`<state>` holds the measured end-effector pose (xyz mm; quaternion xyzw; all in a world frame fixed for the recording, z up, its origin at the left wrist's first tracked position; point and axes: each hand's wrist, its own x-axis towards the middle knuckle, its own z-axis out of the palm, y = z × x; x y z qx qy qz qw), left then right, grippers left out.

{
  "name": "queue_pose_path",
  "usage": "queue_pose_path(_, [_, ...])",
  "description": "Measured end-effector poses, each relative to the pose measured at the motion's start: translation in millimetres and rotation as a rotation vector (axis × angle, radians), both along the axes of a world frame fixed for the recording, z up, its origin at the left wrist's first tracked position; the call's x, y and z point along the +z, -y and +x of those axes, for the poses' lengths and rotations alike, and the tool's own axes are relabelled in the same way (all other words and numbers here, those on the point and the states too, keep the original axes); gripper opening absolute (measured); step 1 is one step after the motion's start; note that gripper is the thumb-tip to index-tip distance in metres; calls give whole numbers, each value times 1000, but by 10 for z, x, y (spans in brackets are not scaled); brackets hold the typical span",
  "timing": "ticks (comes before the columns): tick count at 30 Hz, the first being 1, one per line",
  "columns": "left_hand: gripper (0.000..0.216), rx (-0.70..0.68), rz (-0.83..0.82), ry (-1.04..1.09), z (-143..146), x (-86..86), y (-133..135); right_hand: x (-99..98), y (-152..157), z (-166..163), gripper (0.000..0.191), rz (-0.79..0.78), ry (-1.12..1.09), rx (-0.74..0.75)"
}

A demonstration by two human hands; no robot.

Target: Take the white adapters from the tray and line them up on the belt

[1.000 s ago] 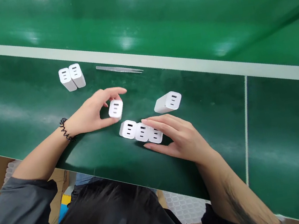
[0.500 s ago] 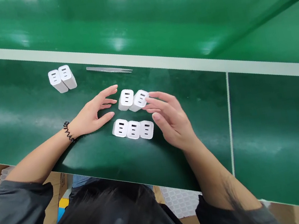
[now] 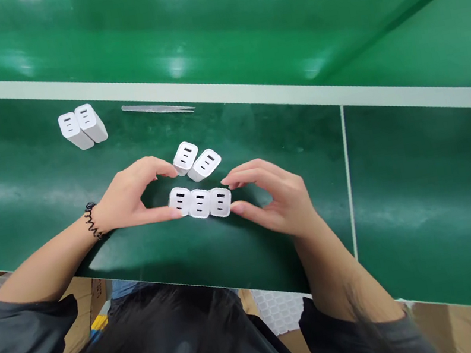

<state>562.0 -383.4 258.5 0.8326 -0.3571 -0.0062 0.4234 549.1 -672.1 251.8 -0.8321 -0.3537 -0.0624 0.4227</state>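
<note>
Three white chargers stand upright side by side in a front row: a left one (image 3: 181, 196), a middle one (image 3: 199, 204) and a right one (image 3: 221, 203), port faces up. My left hand (image 3: 130, 197) is open at the row's left end; its thumb touches the left charger and its fingertips reach beside the rear pair. At the right end my right hand (image 3: 272, 194) is open, thumb and fingertips apart and close against the right charger. Behind the row stand two more chargers, one upright (image 3: 186, 157) and one tilted (image 3: 205, 164).
Another pair of white chargers (image 3: 81, 127) stands at the back left of the green table (image 3: 231, 255). Metal tweezers (image 3: 156, 109) lie near the pale strip (image 3: 248, 88) along the back. A white seam line (image 3: 349, 181) crosses the table on the right.
My right hand has left the tilted rear charger and come down to the front row's right end. My left hand has moved to its left end. The view has shifted slightly.
</note>
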Motion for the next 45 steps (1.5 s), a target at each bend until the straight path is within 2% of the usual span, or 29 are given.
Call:
queue_pose_path(4, [70,-93,55,95,-74,-53,61,3,-16,-12,43,-122,75,93])
queue_pose_path(7, [74,-136,66,94,-113,-117,101,-42,-45,-27,48,-175,107,91])
queue_pose_path(13, [74,-178,85,61,-136,-174,146,-98,-90,-57,40,-194,84,99])
queue_pose_path(20, [65,-160,73,73,-148,-165,155,-166,-197,-126,38,-135,110,54])
queue_pose_path(23, [57,-134,86,74,-155,-164,149,-159,-213,-161,37,-132,186,-24])
queue_pose_path(28, [53,-126,135,42,-152,-140,139,-92,-173,-187,47,-129,311,-214])
queue_pose_path(32, [54,-134,145,45,-143,-133,134,-73,-168,-183,41,-143,324,-261])
queue_pose_path(37, [57,-144,140,56,-140,-152,121,-66,-181,-170,31,-135,338,-285])
queue_pose_path(45, [56,-145,152,48,-148,-121,119,-54,-190,-144,40,-13,283,-254])
